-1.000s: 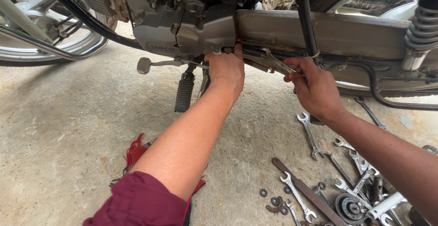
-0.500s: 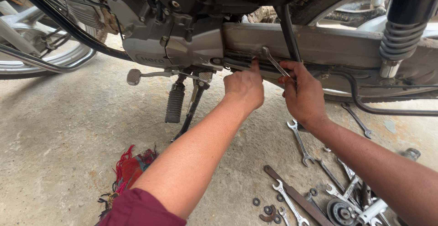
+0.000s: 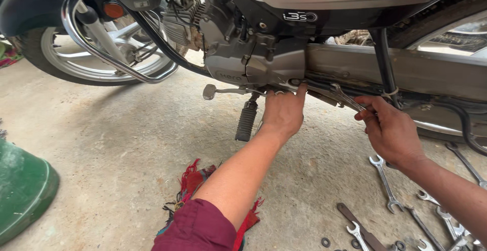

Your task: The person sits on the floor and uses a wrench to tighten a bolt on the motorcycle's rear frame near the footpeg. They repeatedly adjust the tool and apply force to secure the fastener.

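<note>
A motorcycle stands on a concrete floor, its grey engine (image 3: 243, 43) and chain cover (image 3: 406, 71) facing me. My left hand (image 3: 283, 113) reaches under the engine, fingers pressed up against its lower edge beside the footrest (image 3: 246, 120). My right hand (image 3: 390, 129) is closed on the handle of a steel wrench (image 3: 341, 96), whose head sits at a fitting under the chain cover's front end. What the left fingers touch is hidden.
Several loose wrenches (image 3: 385, 182) and small washers lie on the floor at the lower right. A red rag (image 3: 195, 180) lies beneath my left arm. A green container (image 3: 23, 190) stands at the left edge. The front wheel (image 3: 96, 61) is at the upper left.
The view has swung left and pulled back, bringing the front wheel, crash guard and green container into sight. Both hands stay under the motorcycle, the right still on the wrench.
</note>
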